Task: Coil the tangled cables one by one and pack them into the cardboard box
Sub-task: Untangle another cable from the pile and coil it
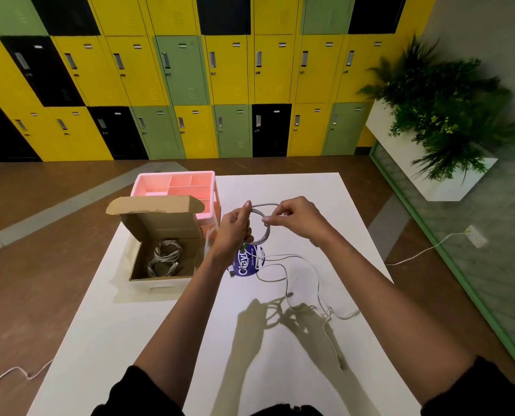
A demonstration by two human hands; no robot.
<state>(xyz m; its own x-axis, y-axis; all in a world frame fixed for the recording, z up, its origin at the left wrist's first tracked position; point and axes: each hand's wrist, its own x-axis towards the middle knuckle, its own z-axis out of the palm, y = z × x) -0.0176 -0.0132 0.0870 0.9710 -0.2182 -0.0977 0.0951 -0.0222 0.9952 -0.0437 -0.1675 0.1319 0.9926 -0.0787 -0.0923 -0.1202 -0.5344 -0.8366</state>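
Note:
Above the middle of the white table point(130, 340) I hold a grey cable coil point(265, 235), a loop about a hand wide. My left hand point(233, 232) grips its left side, and my right hand point(295, 219) pinches its upper right. The open cardboard box point(163, 277) stands on the table to the left, lid flap raised, with coiled white cables point(164, 258) inside. Loose tangled white cables point(304, 283) lie on the table below and to the right of my hands.
A pink compartment organiser point(175, 184) stands behind the box. A purple round packet point(245, 264) lies under my left hand. Lockers line the far wall. A planter point(436, 121) stands at right. White cords trail on the brown floor at left point(12, 372) and right point(421, 252).

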